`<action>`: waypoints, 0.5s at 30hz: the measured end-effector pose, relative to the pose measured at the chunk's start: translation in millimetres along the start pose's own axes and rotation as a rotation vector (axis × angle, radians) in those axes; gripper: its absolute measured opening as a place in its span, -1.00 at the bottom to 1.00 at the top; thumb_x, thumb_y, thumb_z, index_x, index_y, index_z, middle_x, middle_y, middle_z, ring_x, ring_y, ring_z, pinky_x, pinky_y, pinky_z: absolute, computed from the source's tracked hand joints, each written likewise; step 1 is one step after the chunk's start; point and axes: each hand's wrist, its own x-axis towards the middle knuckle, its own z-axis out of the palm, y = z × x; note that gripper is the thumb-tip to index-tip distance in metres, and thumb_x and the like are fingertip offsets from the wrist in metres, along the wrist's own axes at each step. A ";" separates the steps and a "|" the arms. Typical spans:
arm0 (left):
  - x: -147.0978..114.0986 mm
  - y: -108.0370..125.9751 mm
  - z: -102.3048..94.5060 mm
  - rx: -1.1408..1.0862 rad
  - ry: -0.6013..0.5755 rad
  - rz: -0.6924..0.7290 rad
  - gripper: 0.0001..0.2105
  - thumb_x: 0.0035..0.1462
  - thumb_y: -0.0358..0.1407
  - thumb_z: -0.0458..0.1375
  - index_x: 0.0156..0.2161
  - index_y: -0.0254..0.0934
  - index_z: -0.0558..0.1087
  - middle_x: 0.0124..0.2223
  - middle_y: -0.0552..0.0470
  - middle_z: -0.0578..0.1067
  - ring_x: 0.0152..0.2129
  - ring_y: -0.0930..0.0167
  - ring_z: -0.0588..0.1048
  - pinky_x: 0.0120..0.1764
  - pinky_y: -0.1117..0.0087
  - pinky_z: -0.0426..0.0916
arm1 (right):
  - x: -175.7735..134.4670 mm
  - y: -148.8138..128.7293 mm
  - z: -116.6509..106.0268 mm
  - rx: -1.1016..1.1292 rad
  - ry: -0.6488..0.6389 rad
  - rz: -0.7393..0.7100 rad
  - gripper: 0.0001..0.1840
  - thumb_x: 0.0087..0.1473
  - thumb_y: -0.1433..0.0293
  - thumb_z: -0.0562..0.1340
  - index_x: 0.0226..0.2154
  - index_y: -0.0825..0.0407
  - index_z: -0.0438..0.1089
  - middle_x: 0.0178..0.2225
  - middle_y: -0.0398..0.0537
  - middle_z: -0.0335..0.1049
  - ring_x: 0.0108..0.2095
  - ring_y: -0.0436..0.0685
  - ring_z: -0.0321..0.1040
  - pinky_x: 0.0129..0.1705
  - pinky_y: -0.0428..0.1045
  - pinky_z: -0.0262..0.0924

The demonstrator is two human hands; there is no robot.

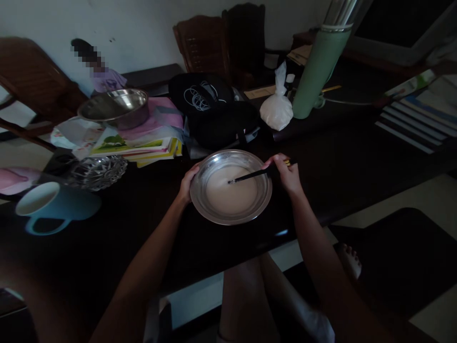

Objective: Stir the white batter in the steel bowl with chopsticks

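A shallow round metal bowl [232,221] sits near the front edge of the dark table, with a pale, milky mixture [228,195] inside. My left hand [186,183] grips the bowl at its left side, thumb along the rim. In my right hand [287,175], closed fingers hold dark chopsticks [252,175] with gold bands near the top end. Their tips dip into the middle of the mixture. My right index finger lies close to the bowl's right rim; whether it touches is unclear.
Behind the bowl lie black cases [217,114], a tied bag of white powder [277,112] and a green thermos [317,71]. To the left are a blue mug [62,205], a glass dish [100,171] and a steel basin [117,112] on books. A person [107,78] is beyond.
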 end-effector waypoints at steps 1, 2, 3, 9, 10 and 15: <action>-0.1 0.2 0.2 0.000 0.001 0.000 -0.68 -0.02 -0.14 0.22 -0.17 -0.26 0.55 -0.15 -0.05 0.62 -0.01 0.14 0.50 0.01 0.21 0.37 | 0.3 0.9 -0.5 0.018 0.029 0.004 -0.54 0.14 -0.05 0.18 -0.51 -0.05 0.46 -0.58 -0.15 0.49 -0.49 0.09 0.47 -0.31 0.02 0.37; -0.2 0.3 0.6 -0.001 0.001 0.001 -0.69 -0.03 -0.14 0.22 -0.18 -0.25 0.55 -0.15 -0.04 0.62 0.00 0.14 0.50 0.02 0.21 0.37 | 0.5 1.5 -0.9 0.036 0.046 0.008 -0.53 0.15 -0.05 0.17 -0.52 -0.05 0.45 -0.61 -0.17 0.47 -0.52 0.08 0.45 -0.32 0.02 0.36; -0.4 0.6 0.9 -0.001 0.000 0.003 -0.69 -0.04 -0.14 0.23 -0.19 -0.25 0.55 -0.16 -0.04 0.62 0.01 0.14 0.49 0.02 0.20 0.36 | 0.5 1.7 -1.3 0.047 0.045 0.012 -0.53 0.16 -0.04 0.17 -0.53 -0.05 0.44 -0.64 -0.18 0.45 -0.54 0.07 0.44 -0.33 0.01 0.36; -1.4 2.4 3.2 0.022 -0.013 0.018 -0.69 -0.03 -0.12 0.22 -0.21 -0.25 0.55 -0.15 -0.07 0.61 0.02 0.11 0.48 0.03 0.18 0.36 | -0.5 -0.9 0.0 -0.041 -0.076 -0.010 -0.56 0.13 -0.03 0.21 -0.50 -0.06 0.50 -0.52 -0.12 0.54 -0.42 0.11 0.49 -0.26 0.04 0.37; -1.4 2.5 3.3 0.025 -0.011 0.017 -0.69 -0.04 -0.12 0.22 -0.21 -0.25 0.55 -0.15 -0.07 0.61 0.02 0.11 0.48 0.04 0.18 0.36 | -0.3 -0.4 -0.1 -0.039 -0.055 -0.019 -0.56 0.14 -0.02 0.20 -0.49 -0.06 0.50 -0.50 -0.12 0.55 -0.40 0.11 0.49 -0.25 0.04 0.37; -0.6 1.1 2.8 0.021 0.004 0.010 -0.67 -0.04 -0.12 0.21 -0.19 -0.25 0.55 -0.13 -0.05 0.62 0.02 0.12 0.48 0.04 0.17 0.37 | 0.9 3.3 -2.1 0.048 0.052 0.009 -0.52 0.17 -0.04 0.16 -0.53 -0.05 0.45 -0.63 -0.17 0.45 -0.53 0.08 0.44 -0.34 0.01 0.35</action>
